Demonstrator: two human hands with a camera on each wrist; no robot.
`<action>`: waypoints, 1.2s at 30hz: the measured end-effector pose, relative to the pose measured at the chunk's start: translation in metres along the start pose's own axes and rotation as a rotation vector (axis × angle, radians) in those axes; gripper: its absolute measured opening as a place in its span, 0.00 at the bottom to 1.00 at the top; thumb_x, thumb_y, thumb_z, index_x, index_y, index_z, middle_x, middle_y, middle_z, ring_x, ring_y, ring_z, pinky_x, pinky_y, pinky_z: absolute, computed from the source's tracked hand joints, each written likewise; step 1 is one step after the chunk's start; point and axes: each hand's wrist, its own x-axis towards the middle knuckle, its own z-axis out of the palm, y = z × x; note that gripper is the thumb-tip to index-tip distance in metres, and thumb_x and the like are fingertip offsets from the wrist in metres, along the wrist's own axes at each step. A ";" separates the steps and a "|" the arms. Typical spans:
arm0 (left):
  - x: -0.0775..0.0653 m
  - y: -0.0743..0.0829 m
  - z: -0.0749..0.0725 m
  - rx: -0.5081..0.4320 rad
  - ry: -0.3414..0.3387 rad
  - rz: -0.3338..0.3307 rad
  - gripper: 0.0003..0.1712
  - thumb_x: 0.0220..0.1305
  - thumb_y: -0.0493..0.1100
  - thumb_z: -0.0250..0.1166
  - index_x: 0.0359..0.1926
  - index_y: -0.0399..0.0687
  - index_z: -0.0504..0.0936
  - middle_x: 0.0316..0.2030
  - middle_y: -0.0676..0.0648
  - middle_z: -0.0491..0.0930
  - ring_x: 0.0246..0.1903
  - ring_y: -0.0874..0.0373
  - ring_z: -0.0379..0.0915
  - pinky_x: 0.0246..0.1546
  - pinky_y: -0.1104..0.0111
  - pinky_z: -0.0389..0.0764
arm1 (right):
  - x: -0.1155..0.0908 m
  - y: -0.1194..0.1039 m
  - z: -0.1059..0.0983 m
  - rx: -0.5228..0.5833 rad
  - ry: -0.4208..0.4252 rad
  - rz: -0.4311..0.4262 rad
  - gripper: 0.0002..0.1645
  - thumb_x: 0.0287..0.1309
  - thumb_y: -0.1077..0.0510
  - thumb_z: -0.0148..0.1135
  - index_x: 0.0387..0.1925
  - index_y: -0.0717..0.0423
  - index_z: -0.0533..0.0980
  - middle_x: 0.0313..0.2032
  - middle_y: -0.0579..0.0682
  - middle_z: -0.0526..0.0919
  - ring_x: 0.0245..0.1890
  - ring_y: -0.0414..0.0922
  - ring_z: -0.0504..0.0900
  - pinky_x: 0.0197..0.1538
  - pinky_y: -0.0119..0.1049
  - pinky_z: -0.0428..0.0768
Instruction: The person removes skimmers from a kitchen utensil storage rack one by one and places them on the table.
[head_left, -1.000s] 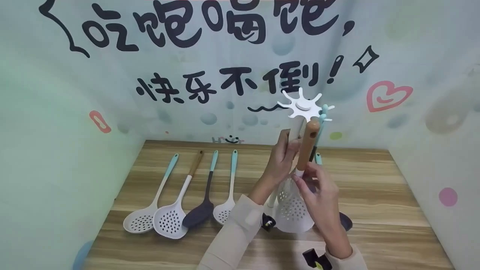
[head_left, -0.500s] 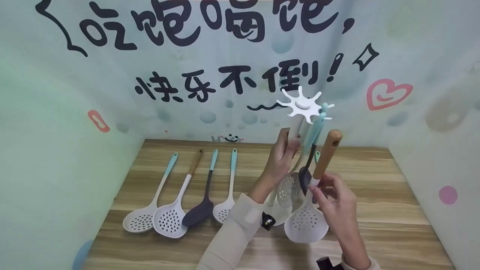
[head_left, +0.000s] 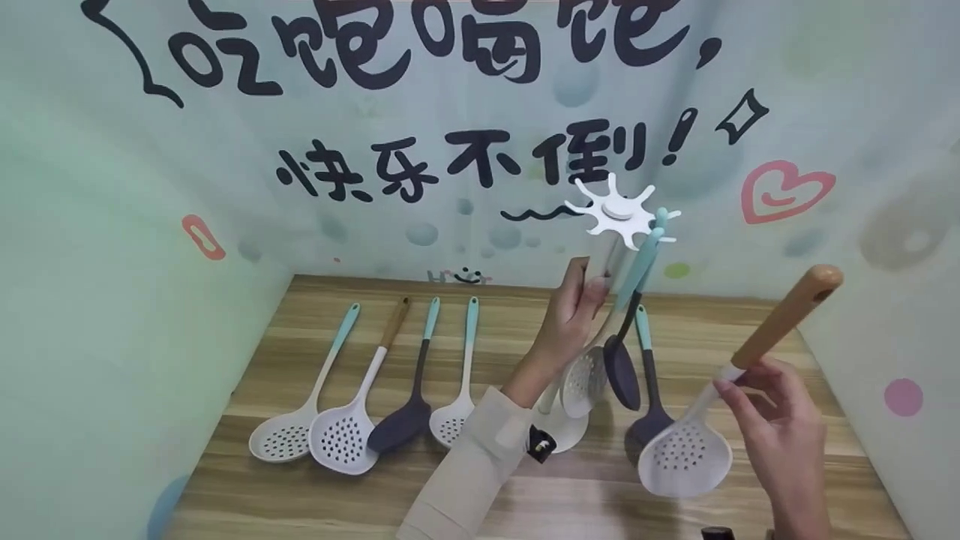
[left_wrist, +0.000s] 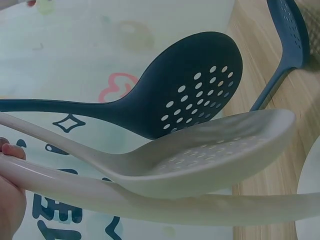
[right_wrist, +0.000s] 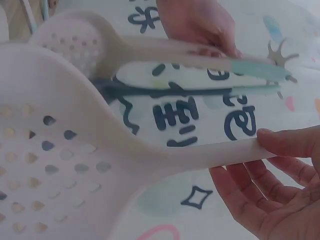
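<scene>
My left hand (head_left: pixel 566 322) grips the upright white post (left_wrist: pixel 150 202) of a utensil rack with a star-shaped hook top (head_left: pixel 619 211). From the hooks hang a white slotted spoon (head_left: pixel 583 382) and a dark slotted spoon (head_left: pixel 622 373), both with teal handle ends. Off to the right, my right hand (head_left: pixel 784 420) pinches a white skimmer (head_left: pixel 686 457) at its neck, just below the brown handle. The skimmer tilts, handle up and to the right, its perforated bowl over the table. In the right wrist view, thumb and fingers meet on its white shaft (right_wrist: pixel 215 153).
On the wooden table (head_left: pixel 465 502), several utensils lie in a row at left, among them a white skimmer (head_left: pixel 345 442) and a dark turner (head_left: pixel 405 427). Behind the held skimmer lies a dark slotted utensil (head_left: pixel 651 390). The rack's round white base (head_left: pixel 574 431) shows beside the left sleeve.
My right hand has carried the skimmer rightward, away from the rack, its handle leaning further right. The left hand stays on the post, and the dark hanging spoon now shows fully.
</scene>
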 end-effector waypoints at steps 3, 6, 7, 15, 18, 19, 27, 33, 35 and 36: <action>0.000 0.001 0.001 -0.003 -0.008 0.000 0.33 0.66 0.63 0.39 0.50 0.35 0.59 0.25 0.44 0.61 0.25 0.63 0.57 0.27 0.76 0.61 | 0.003 0.005 -0.013 -0.033 0.046 0.038 0.21 0.47 0.78 0.61 0.46 0.70 0.72 0.33 0.38 0.78 0.35 0.31 0.79 0.39 0.18 0.77; 0.000 0.002 0.001 -0.007 -0.012 -0.005 0.33 0.66 0.63 0.38 0.49 0.35 0.59 0.25 0.45 0.61 0.25 0.60 0.58 0.28 0.76 0.61 | 0.007 0.012 -0.025 -0.068 0.078 0.071 0.21 0.49 0.76 0.61 0.47 0.67 0.72 0.33 0.38 0.78 0.35 0.30 0.79 0.39 0.17 0.77; 0.000 0.002 0.001 -0.007 -0.013 -0.006 0.33 0.65 0.63 0.38 0.49 0.35 0.59 0.25 0.45 0.61 0.25 0.60 0.58 0.28 0.76 0.61 | 0.009 0.015 -0.028 -0.086 0.084 0.078 0.20 0.50 0.76 0.61 0.47 0.67 0.72 0.33 0.37 0.77 0.34 0.30 0.79 0.39 0.17 0.76; 0.000 0.003 0.000 -0.023 -0.019 -0.026 0.29 0.66 0.57 0.39 0.51 0.34 0.59 0.27 0.38 0.62 0.26 0.62 0.58 0.29 0.77 0.62 | 0.026 0.044 -0.045 -0.213 0.055 0.155 0.21 0.53 0.72 0.61 0.49 0.60 0.71 0.33 0.30 0.74 0.35 0.25 0.76 0.37 0.13 0.74; 0.000 0.004 0.000 -0.027 -0.020 -0.036 0.27 0.67 0.55 0.39 0.51 0.32 0.58 0.27 0.37 0.62 0.26 0.62 0.58 0.29 0.77 0.61 | 0.034 0.059 -0.046 -0.272 0.004 0.173 0.22 0.54 0.71 0.60 0.51 0.62 0.70 0.33 0.29 0.73 0.34 0.21 0.73 0.36 0.12 0.73; 0.000 0.006 -0.001 -0.028 -0.020 -0.040 0.27 0.67 0.54 0.39 0.50 0.32 0.58 0.26 0.38 0.62 0.26 0.63 0.57 0.29 0.77 0.61 | 0.037 0.065 -0.046 -0.297 -0.025 0.171 0.22 0.55 0.71 0.59 0.52 0.63 0.69 0.35 0.31 0.74 0.34 0.19 0.72 0.35 0.11 0.72; -0.001 0.032 -0.003 -0.053 -0.022 -0.057 0.24 0.68 0.50 0.40 0.48 0.29 0.59 0.26 0.48 0.60 0.26 0.63 0.56 0.30 0.77 0.60 | 0.052 0.103 -0.040 -0.359 -0.249 0.123 0.23 0.60 0.69 0.55 0.56 0.71 0.63 0.45 0.71 0.74 0.31 0.13 0.64 0.30 0.11 0.72; 0.000 0.014 -0.002 -0.051 -0.028 -0.060 0.26 0.67 0.52 0.40 0.50 0.30 0.58 0.26 0.47 0.60 0.26 0.64 0.57 0.30 0.77 0.61 | 0.063 0.118 -0.031 -0.403 -0.322 0.129 0.22 0.58 0.71 0.54 0.54 0.73 0.63 0.42 0.71 0.74 0.32 0.29 0.75 0.29 0.15 0.74; 0.000 0.008 -0.002 -0.046 -0.029 -0.063 0.26 0.68 0.52 0.40 0.50 0.31 0.58 0.26 0.47 0.60 0.26 0.64 0.57 0.30 0.77 0.61 | 0.066 0.123 -0.027 -0.409 -0.357 0.140 0.22 0.58 0.72 0.53 0.54 0.74 0.62 0.41 0.72 0.74 0.34 0.41 0.80 0.29 0.18 0.76; 0.000 0.006 -0.002 -0.042 -0.029 -0.061 0.26 0.68 0.52 0.40 0.51 0.32 0.58 0.26 0.47 0.61 0.26 0.64 0.57 0.30 0.77 0.61 | 0.067 0.126 -0.026 -0.402 -0.379 0.153 0.22 0.58 0.73 0.52 0.54 0.75 0.62 0.41 0.72 0.74 0.35 0.48 0.80 0.29 0.20 0.77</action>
